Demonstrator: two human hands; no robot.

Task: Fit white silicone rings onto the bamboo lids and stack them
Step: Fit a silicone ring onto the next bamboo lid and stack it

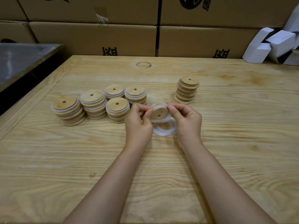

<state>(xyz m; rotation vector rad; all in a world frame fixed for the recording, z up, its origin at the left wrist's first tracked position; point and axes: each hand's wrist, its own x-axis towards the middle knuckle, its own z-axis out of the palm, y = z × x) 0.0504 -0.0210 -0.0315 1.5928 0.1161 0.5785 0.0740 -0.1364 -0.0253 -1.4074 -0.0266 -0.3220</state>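
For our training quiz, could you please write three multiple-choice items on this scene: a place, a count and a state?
1. Where does the stack of ringless lids stand?
A. right of the hands
B. left of the hands
C. on the cartons

2. How many stacks of ringed lids stand at the left?
A. three
B. five
C. eight

3. What do the left hand and right hand hold?
A. nothing
B. a white box
C. a bamboo lid with a white ring

Answers: 1 A, it stands on the table right of both hands. 2 B, five ring-edged stacks cluster there. 3 C, both hands pinch the lid, the ring round its edge.
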